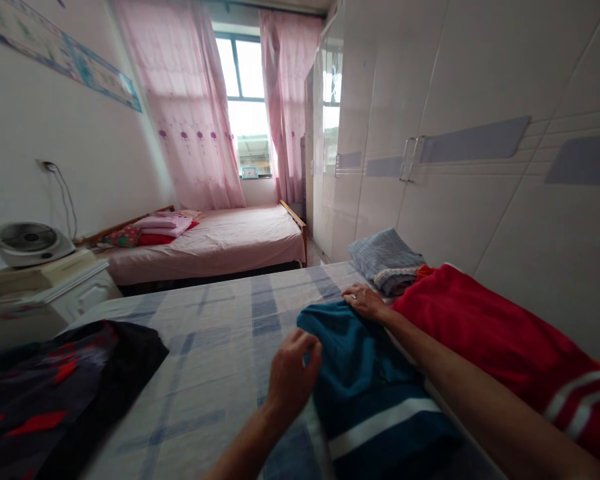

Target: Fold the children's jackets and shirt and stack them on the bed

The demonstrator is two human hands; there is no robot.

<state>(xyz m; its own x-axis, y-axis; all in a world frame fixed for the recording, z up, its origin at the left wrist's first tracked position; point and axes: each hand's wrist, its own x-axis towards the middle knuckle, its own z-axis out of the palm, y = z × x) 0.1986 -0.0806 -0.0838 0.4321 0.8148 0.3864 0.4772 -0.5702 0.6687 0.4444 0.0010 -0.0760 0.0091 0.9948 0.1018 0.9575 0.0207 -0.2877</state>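
A teal garment [363, 357] with a white stripe lies folded on the near bed. My right hand [366, 302], wearing a ring, rests on its far right corner with the fingers stretched out rather flat. At the garment's left edge, my left hand [294, 367] is raised a little, its fingers curled in toward the thumb. Whether those fingertips pinch any cloth is hidden. To the right of my right arm lies a red garment [480, 327] with white stripes. Beyond my right hand is a folded grey-blue cloth [385, 257].
A black garment with red patches [75, 393] lies on the left of the patterned bed sheet [205, 360]. White wardrobes [460, 80] line the right side. Further off are a second bed [230, 237], pink curtains [180, 100] and a fan [33, 241] on a cabinet.
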